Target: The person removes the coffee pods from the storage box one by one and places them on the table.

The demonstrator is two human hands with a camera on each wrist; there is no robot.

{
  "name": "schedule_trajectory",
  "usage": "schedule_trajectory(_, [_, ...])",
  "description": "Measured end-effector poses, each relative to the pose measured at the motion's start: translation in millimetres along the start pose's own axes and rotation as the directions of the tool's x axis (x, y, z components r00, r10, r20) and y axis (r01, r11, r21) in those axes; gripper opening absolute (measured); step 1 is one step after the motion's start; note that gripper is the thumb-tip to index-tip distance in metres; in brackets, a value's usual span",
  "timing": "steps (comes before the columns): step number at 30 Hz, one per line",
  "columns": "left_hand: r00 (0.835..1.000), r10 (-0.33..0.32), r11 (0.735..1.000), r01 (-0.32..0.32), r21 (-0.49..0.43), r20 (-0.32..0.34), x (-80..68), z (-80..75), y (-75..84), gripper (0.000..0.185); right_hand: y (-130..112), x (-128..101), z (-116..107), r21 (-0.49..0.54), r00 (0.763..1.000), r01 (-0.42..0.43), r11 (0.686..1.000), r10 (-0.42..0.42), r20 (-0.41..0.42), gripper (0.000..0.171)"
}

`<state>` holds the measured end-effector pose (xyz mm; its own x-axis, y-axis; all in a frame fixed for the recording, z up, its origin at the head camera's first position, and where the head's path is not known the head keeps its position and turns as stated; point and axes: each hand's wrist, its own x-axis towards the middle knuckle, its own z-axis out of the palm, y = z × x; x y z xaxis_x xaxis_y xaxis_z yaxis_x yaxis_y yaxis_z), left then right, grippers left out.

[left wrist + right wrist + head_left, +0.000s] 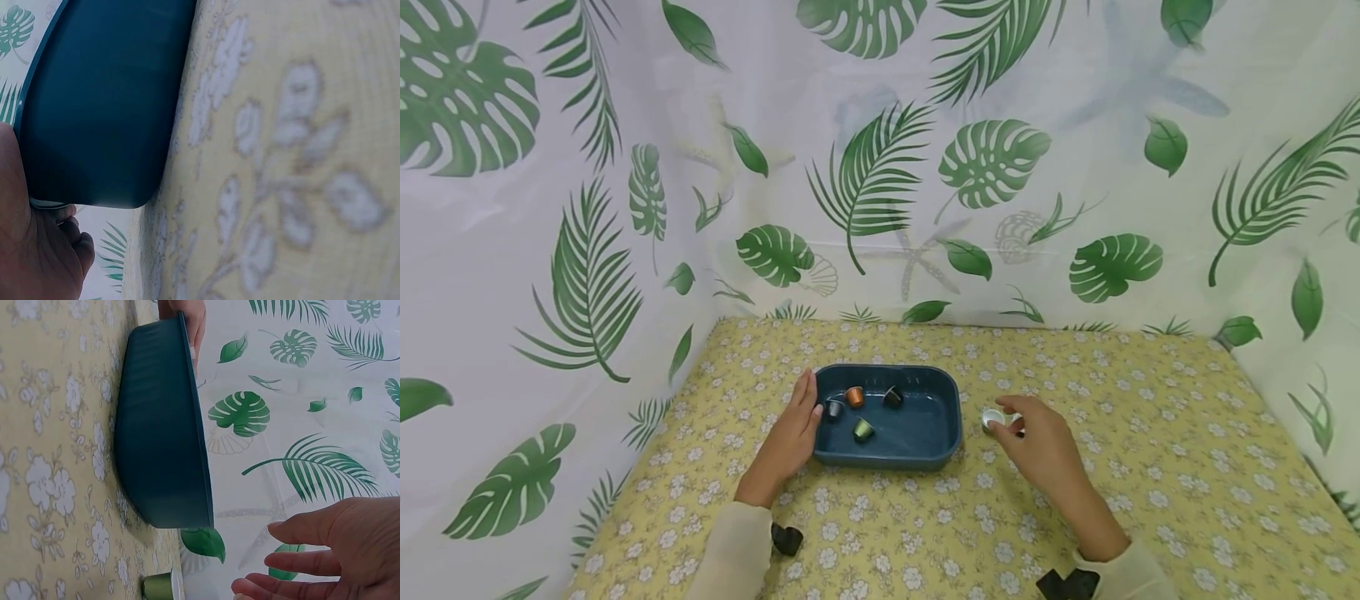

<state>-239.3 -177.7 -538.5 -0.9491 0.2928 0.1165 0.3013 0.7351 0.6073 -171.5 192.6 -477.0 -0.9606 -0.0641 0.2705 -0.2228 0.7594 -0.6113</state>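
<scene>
A dark blue rectangular dish (917,454) with rounded corners holds several coffee capsules: an orange capsule (854,397), a black capsule (892,397), a grey capsule (833,409) and a green capsule (863,430). My left hand (793,429) rests against the dish's left end, fingers extended along the outside and thumb at the rim. To the right of the dish, my right hand (1037,437) is over another green capsule (157,586), which stands on the table with its silvery lid up. In the right wrist view thumb and fingers are spread apart, with nothing between them.
A yellow flowered cloth (880,533) covers the table. White sheets (880,192) printed with green leaves hang behind it and at both sides. Dark wrist cameras sit at both sleeves.
</scene>
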Motion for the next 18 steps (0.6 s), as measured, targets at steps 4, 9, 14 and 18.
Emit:
schedule_trajectory(4, [1.000,-0.006,1.000,0.006,0.005,0.000,0.5,0.4,0.4,0.060,-5,-1,4,0.010,0.999,0.032,0.999,-0.032,-0.020,0.039])
schedule_trajectory(9, [1.000,0.004,1.000,-0.004,-0.003,-0.011,0.4,0.9,0.5,0.060,-13,0,8,0.019,0.999,0.037,0.999,-0.037,-0.010,0.036])
schedule_trajectory(14, [1.000,0.011,1.000,-0.011,-0.009,-0.015,0.5,1.5,-0.1,0.060,-19,1,11,0.033,1.000,0.031,0.999,-0.031,-0.001,0.034])
schedule_trajectory(18, [1.000,0.012,1.000,-0.012,-0.010,-0.017,0.5,1.3,-0.1,0.060,-22,3,14,0.038,0.999,0.041,0.998,-0.041,-0.004,0.034])
